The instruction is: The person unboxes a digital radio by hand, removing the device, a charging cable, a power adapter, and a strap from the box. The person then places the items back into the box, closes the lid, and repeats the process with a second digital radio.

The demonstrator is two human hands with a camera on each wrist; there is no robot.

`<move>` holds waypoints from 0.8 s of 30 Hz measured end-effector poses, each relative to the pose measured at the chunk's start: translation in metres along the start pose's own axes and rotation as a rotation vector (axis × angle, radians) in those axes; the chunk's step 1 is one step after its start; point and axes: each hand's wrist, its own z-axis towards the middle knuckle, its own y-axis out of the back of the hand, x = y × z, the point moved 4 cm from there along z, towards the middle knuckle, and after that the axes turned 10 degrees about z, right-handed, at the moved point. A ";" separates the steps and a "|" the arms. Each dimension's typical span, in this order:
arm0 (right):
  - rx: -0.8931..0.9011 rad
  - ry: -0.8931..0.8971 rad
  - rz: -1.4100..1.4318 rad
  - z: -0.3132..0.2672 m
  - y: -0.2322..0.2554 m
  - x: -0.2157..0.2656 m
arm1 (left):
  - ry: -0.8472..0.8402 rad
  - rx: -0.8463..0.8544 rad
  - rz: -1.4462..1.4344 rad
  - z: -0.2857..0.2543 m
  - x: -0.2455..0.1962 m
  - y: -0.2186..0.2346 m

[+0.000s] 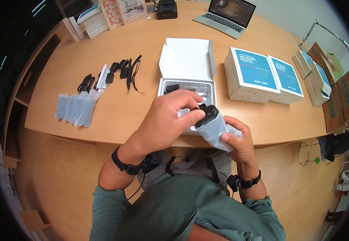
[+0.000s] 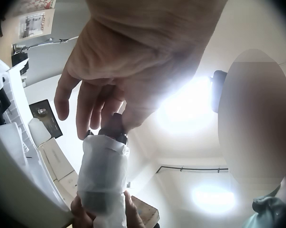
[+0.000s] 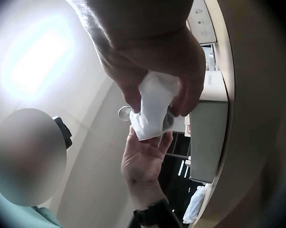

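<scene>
In the head view a black device [image 1: 209, 115] sticks out of a pale translucent sleeve [image 1: 216, 132]. My left hand [image 1: 164, 118] pinches the device's exposed end between thumb and fingers. Around the lower part of the sleeve, my right hand [image 1: 241, 140] grips with thumb and fingers. Both hands are over the front edge of an open white box [image 1: 187, 60], which has a tray with black items inside. The left wrist view shows the sleeve [image 2: 104, 166] upright below my left hand [image 2: 138, 61]; in the right wrist view my right hand [image 3: 152, 61] holds the sleeve [image 3: 154, 102].
Several wrapped packets [image 1: 84, 108], cables [image 1: 86, 83], black adapters [image 1: 114, 67] and straps [image 1: 133, 74] lie at the left of the table. Blue-and-white boxes [image 1: 249, 74] stand at the right. A laptop [image 1: 226, 18] and a black device [image 1: 167, 9] are at the back.
</scene>
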 end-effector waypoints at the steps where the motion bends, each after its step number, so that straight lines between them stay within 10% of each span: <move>1: -0.003 0.002 0.001 0.000 0.001 0.003 | -0.057 0.034 0.100 0.000 -0.005 -0.002; 13: 0.182 0.030 0.047 0.006 -0.024 0.020 | -0.293 0.134 0.287 0.011 -0.035 -0.025; 24: 0.201 0.213 0.029 0.028 -0.052 0.049 | -0.107 0.103 -0.057 0.028 -0.021 -0.029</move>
